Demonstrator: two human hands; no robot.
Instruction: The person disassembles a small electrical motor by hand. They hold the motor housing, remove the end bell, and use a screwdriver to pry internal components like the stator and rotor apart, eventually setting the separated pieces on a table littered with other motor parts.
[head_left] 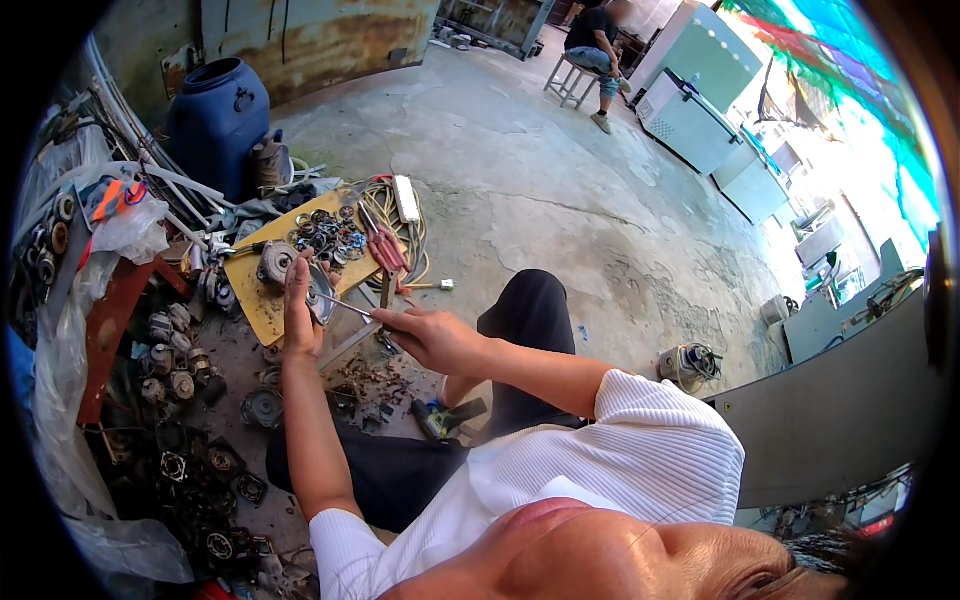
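My left hand (pixel 302 318) is raised at the near edge of a yellow board (pixel 262 318), closed around a shiny, cup-shaped metal motor part (pixel 320 297). In my right hand (pixel 432 338) is a screwdriver (pixel 348 304), its shaft pointing left to the metal part; whether the tip touches it is hard to tell. Just beyond my left fingers, a round electric motor (pixel 277 262) rests on the board. Small rings and metal bits (pixel 330 235) are heaped behind it. Red-handled pliers (pixel 384 248) lie at the board's right side.
Several old motors (pixel 180 360) are piled on the floor at left. A cordless drill (pixel 436 420) lies by my leg, near scattered debris (pixel 372 385). A white power strip (pixel 405 199) and coiled cables are beyond the board. A blue barrel (pixel 218 125) stands far left; a person (pixel 592 45) sits far off.
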